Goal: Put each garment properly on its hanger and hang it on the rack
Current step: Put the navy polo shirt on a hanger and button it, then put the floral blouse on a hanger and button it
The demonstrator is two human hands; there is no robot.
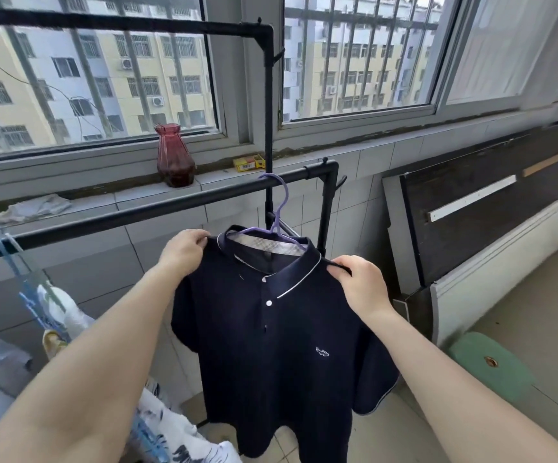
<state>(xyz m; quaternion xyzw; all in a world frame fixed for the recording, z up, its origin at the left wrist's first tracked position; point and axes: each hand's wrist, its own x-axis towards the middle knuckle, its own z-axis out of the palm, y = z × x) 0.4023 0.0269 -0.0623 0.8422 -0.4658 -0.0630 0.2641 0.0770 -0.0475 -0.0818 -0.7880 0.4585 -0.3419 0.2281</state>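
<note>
One navy polo shirt (270, 345) hangs at centre frame on one purple hanger (279, 212), whose hook sits over the black rack's lower bar (137, 208). The left hand (184, 250) pinches one shoulder of the shirt and the right hand (361, 282) pinches the other. One red glass vase (174, 155), its contents unclear, stands on the windowsill at upper left, with one yellow box (249, 162) to its right.

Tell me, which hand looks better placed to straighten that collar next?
Probably the right hand: it pinches the navy polo shirt right at the collar's tip. The left hand grips the far shoulder. The purple hanger is already hooked on the rack's lower rail.
</note>
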